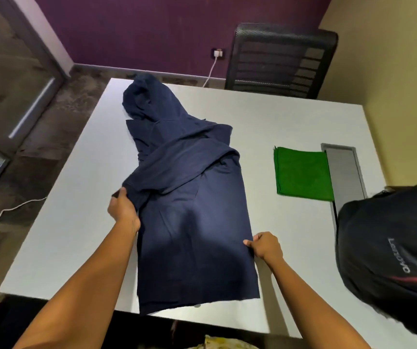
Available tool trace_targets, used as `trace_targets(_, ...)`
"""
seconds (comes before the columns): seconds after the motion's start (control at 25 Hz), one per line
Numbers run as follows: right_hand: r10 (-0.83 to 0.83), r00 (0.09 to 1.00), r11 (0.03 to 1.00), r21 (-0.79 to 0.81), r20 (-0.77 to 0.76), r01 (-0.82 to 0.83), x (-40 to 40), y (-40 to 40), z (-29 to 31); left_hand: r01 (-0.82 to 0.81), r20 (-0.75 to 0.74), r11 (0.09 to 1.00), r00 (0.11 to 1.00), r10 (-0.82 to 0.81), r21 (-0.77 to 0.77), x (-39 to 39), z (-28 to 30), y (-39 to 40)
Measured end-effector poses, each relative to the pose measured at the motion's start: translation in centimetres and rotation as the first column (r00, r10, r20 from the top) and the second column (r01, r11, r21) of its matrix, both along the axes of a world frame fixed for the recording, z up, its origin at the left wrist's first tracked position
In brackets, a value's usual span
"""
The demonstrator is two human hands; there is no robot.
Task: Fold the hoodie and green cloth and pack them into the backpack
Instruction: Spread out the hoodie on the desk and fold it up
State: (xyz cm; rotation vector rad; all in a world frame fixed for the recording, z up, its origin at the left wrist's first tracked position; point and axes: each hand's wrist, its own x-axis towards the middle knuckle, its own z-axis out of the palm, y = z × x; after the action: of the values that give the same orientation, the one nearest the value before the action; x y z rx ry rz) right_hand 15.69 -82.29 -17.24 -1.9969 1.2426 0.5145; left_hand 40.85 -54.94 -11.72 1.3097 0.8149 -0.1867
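Note:
A navy blue hoodie (190,202) lies lengthwise on the white table (71,222), hood at the far end, a sleeve folded across its body toward the left. My left hand (123,207) grips the end of that sleeve at the hoodie's left edge. My right hand (264,245) pinches the hoodie's right edge near the hem. A green cloth (303,173) lies folded flat to the right of the hoodie. A black backpack (388,253) with a red stripe stands at the table's right side.
A grey cable flap (344,172) is set into the table just right of the green cloth. A black mesh chair (280,59) stands behind the table. A white cable (3,212) runs over the floor on the left.

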Motion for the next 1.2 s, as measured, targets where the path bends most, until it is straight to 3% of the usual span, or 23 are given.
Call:
trace_targets(0.08, -0.082, 0.996, 0.997, 0.001, 0.036, 0.082, -0.9, 0.4, 0.2, 0.017, 0.0, 0.998, 1.0, -0.017, 0.06, 0.5, 0.7, 0.9)
trace_targets(0.16, -0.147, 0.988, 0.989, 0.009, 0.047, 0.147, -2.1, 1.6, 0.3, 0.124, -0.144, 0.992, 0.982, -0.123, -0.003, 1.2, -0.1, 1.9)
trace_targets(0.28, -0.191, 0.981, 0.982, 0.015, 0.029, 0.191, -4.3, 4.8, 0.5, 0.359, -0.356, 0.928, 0.858, -0.371, -0.101, 1.5, -0.4, 2.9)
trace_targets(0.4, -0.206, 0.978, 0.978, -0.015, 0.036, 0.207, -5.8, 6.9, 0.1, 0.426, -0.367, 0.891, 0.812, -0.454, -0.158, 1.4, -0.6, 2.6)
trace_targets(0.56, -0.249, 0.967, 0.967, -0.036, 0.051, 0.251, -6.5, 8.7, -0.2, 0.42, -0.31, 0.879, 0.824, -0.473, -0.225, 2.7, 0.4, 2.8)
trace_targets(0.68, -0.285, 0.958, 0.957, -0.047, 0.037, 0.286, -6.5, 9.3, -0.1, 0.467, -0.32, 0.871, 0.81, -0.491, -0.153, 4.6, 1.3, 2.8)
trace_targets(0.8, -0.375, 0.904, 0.922, -0.022, 0.205, 0.388, -6.0, 10.2, 0.6, 0.399, -0.222, 0.917, 0.892, -0.394, -0.023, 7.2, 2.9, 2.9)
trace_targets(0.96, -0.333, 0.823, 0.922, -0.027, 0.46, 0.387, -4.7, 12.6, 1.9, 0.208, 0.018, 0.977, 0.978, -0.209, 0.057, 8.5, 9.3, 2.3)
trace_targets(1.04, -0.225, 0.806, 0.963, -0.003, 0.547, 0.271, -3.6, 13.5, 2.6, 0.198, 0.157, 0.98, 0.967, -0.2, 0.026, 10.6, 12.0, 1.6)
trace_targets(1.2, 0.124, 0.774, 0.991, -0.038, 0.62, -0.128, -0.4, 15.7, 4.3, 0.312, 0.291, 0.937, 0.921, -0.258, -0.159, 15.1, 18.2, 2.2)
